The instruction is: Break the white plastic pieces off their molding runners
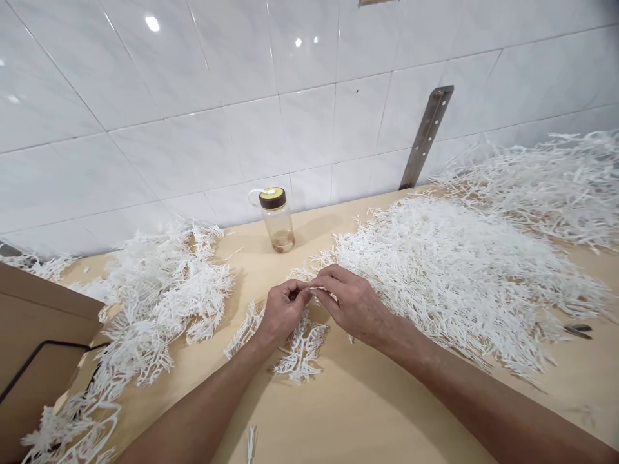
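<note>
My left hand (pixel 283 314) is closed, its thumb and fingertips pinched together over the middle of the table. My right hand (pixel 356 304) meets it fingertip to fingertip, also in a pinch. A thin white plastic-looking strand shows between the two sets of fingertips, mostly hidden by them. Just below the hands is a small bunch of branched white strands (pixel 302 353); whether it hangs from my left hand or lies on the table I cannot tell. To the right of my right hand spreads a large heap of short white strands (pixel 464 277).
A clear bottle (pixel 279 225) with a yellow-topped lid stands behind the hands. Left lies a tangled white pile (pixel 164 296), beside a cardboard box (pixel 43 335). More strands (pixel 541 190) lie far right. A dark metal tool (pixel 579 330) pokes out right. A perforated metal bracket (pixel 426 138) is against the tiled wall.
</note>
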Action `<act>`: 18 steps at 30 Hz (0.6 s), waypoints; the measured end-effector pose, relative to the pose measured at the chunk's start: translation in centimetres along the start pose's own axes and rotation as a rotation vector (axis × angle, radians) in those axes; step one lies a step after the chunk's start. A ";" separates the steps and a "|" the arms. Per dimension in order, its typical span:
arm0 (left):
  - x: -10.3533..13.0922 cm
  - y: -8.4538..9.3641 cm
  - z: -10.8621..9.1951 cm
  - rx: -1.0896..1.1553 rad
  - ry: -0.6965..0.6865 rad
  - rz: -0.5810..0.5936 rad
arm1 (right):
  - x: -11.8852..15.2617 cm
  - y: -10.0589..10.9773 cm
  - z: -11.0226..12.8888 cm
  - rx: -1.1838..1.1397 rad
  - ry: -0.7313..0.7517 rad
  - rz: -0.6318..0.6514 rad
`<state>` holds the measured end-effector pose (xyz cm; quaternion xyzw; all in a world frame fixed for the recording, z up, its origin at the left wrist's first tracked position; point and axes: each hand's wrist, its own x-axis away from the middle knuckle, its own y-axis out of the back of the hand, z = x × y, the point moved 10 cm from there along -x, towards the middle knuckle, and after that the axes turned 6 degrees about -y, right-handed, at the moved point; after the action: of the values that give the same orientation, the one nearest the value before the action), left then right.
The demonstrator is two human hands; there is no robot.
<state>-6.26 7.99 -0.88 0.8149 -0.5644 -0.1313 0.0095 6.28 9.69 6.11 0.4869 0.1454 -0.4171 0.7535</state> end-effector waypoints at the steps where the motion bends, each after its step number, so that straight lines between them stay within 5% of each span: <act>1: 0.0 0.0 0.1 0.007 0.006 0.008 | 0.0 -0.2 -0.1 0.022 -0.002 0.007; 18: 0.0 -0.6 -0.5 0.009 0.047 0.067 | 0.2 -2.5 -2.4 0.256 -0.101 -0.030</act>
<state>-5.60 8.11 -0.53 0.7986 -0.5914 -0.1093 0.0235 4.93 11.17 3.34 0.5550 0.0600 -0.4675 0.6855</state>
